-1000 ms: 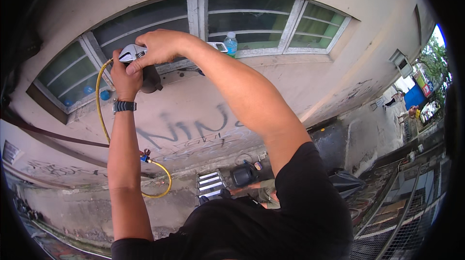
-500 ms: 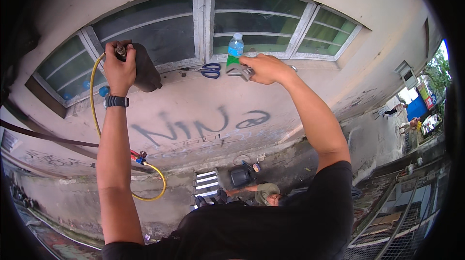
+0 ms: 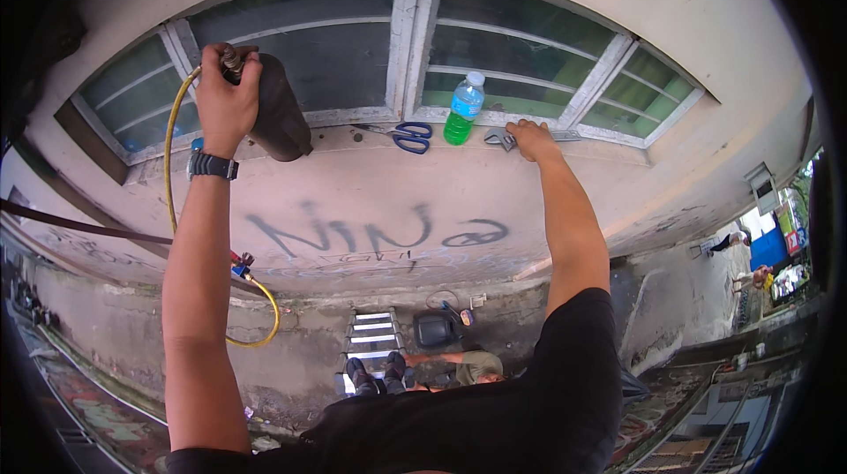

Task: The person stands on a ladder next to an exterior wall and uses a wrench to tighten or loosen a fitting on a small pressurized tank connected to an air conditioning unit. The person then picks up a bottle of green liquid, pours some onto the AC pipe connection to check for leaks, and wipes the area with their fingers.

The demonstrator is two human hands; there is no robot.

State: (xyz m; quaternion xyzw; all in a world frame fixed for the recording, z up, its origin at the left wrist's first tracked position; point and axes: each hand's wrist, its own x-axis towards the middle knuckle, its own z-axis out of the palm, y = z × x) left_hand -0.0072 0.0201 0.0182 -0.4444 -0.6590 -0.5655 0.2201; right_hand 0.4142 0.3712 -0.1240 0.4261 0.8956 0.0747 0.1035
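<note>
My left hand (image 3: 226, 103) is closed on a metal fitting (image 3: 232, 61) at the top of a dark cylinder (image 3: 281, 116), which stands on the window sill. A yellow hose (image 3: 171, 152) runs from there down to a small red-and-blue valve set (image 3: 242, 266). At the sill's right part, my right hand (image 3: 535, 139) is closed on an adjustable wrench (image 3: 499, 138) lying on it. Left of the wrench stand a plastic bottle of green liquid (image 3: 460, 116) and, lying flat, blue-handled scissors (image 3: 412, 139).
Below me are a ladder (image 3: 371, 326) with my feet on it, a black case (image 3: 434, 330) and a co-worker (image 3: 476, 370) reaching toward the ladder. A dark cable (image 3: 88, 221) crosses at the left. People (image 3: 760, 278) are in the alley at right.
The wrench has moved from the fitting at left, across to the right, onto the sill, in my right hand. My left hand has stayed at the fitting. The scissors came into view.
</note>
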